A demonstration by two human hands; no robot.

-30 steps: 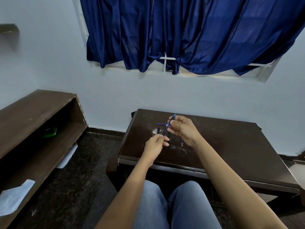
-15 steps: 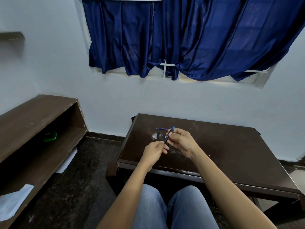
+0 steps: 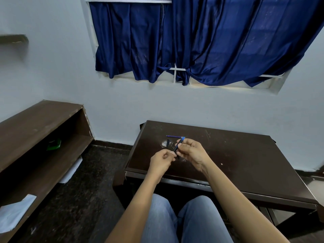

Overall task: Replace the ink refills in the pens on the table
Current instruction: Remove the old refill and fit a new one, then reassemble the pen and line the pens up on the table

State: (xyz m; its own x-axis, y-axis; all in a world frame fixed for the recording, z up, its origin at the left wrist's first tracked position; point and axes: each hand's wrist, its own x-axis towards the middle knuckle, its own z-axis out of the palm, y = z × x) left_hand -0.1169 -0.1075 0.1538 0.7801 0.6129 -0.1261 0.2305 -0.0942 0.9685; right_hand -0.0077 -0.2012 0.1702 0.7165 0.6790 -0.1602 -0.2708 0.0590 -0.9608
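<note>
Reassembly looks midway: right hand and left hand both pinch the slim blue-and-black plastic pen above the dark wooden worktop, where a thin blue refill and small black cap-like piece lie unused.

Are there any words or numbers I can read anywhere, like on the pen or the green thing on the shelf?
No readable text anywhere in this picture.
Pen held in both hands: too small to show any print.
Refill lying on the table: no marks readable.
Green object on the shelf: in shadow, too blurred to read.
White paper on the lower shelf: looks blank.
</note>
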